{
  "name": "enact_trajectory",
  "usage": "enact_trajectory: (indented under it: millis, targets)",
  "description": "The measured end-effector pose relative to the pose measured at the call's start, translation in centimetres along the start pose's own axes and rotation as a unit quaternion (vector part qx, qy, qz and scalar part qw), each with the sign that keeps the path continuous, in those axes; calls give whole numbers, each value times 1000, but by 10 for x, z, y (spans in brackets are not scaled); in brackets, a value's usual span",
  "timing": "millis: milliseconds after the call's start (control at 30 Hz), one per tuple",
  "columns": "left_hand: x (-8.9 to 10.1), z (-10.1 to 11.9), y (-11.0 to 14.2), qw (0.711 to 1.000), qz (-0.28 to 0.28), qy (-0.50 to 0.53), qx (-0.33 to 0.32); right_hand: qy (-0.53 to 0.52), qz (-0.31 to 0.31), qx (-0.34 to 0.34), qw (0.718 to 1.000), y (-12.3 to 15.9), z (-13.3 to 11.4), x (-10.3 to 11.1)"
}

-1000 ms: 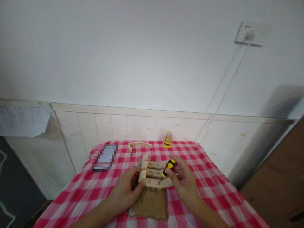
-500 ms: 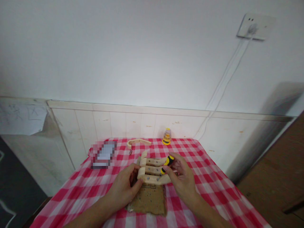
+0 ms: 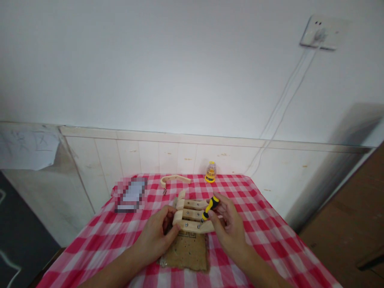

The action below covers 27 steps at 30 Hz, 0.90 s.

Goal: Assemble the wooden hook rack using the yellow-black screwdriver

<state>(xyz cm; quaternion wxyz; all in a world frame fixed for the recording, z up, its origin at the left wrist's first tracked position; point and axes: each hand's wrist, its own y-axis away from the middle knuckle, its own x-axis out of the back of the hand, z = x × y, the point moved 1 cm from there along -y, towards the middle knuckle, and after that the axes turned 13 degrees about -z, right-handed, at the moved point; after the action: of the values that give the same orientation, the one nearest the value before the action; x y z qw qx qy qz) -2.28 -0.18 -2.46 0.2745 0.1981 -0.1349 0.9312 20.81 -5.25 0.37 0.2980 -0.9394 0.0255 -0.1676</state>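
Two hands at work low on the desk (image 3: 258, 224), over its red-and-white checked cloth. Nearest, brown board (image 3: 187, 250) lying flat, long axis running away from the viewer. On its far end, wooden rack (image 3: 192, 218) of three pale curved slats stacked near to far, each slat lying left to right, hooked ends turned up at the left. Left hand (image 3: 156, 236), grip pressed on the rack's left hooked end, thumb against the nearest slat. Right hand (image 3: 229, 226), grip pinched round the yellow-and-black screwdriver (image 3: 210, 207). Screwdriver tilted, handle up and to the right, tip down and to the left, touching the nearest slat. Farther back, blurred-out flat object (image 3: 130, 195) at left, loose curved wooden piece (image 3: 174, 180) lying left to right, yellow bit holder (image 3: 211, 173) upright at the far edge.
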Motion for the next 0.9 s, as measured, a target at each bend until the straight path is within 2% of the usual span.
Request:
enact_trajectory:
  millis: [233,400,900]
  targets:
    - [1,-2,0,1000,-5,-9,1,-1,6,0,1000,-2,-2,-1]
    - [2,3,1,1000,-3,-12,1,5,20,-25,999,-2,-6,-1]
    - [2,4,1,1000,-5,-7,2,13,51,-49,997,-3,1,-2]
